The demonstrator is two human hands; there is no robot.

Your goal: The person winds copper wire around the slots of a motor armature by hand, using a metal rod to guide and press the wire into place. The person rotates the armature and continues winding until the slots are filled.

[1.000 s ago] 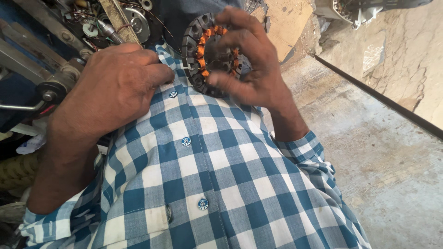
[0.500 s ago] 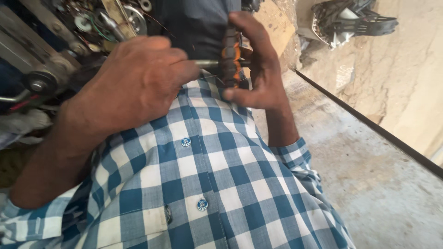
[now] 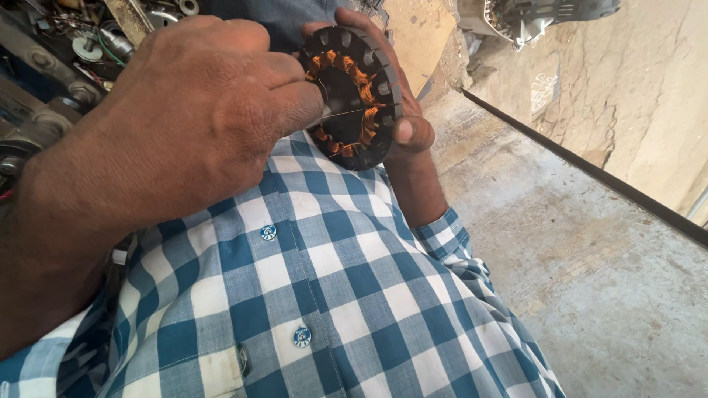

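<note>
Right hand (image 3: 402, 110): is grasping a round dark stator ring (image 3: 354, 96) by its rim, thumb pressing on the lower right edge, fingers wrapping behind the top; it is holding the ring upright in front of the chest.
Stator ring: is sitting between both hands, just above the checked shirt (image 3: 310, 295); copper windings (image 3: 365, 92) are showing orange along the inner slots, and the middle is open and dark.
Left hand (image 3: 192, 110): is lying clenched, knuckles toward the camera, fingertips pinching at the ring's left inner edge; whatever is being pinched is too thin to make out for certain, though a fine pale wire (image 3: 343, 116) is running across the ring's opening from those fingers.
Shirt: blue and white checks, buttoned, is filling the lower middle of the view, with the right cuff just below the wrist.
Clutter of metal parts (image 3: 81, 51): is lying at the upper left, behind the left hand, with wires and small round pieces.
Concrete floor (image 3: 590, 280): is stretching out on the right, beside a cracked wall (image 3: 649, 96).
</note>
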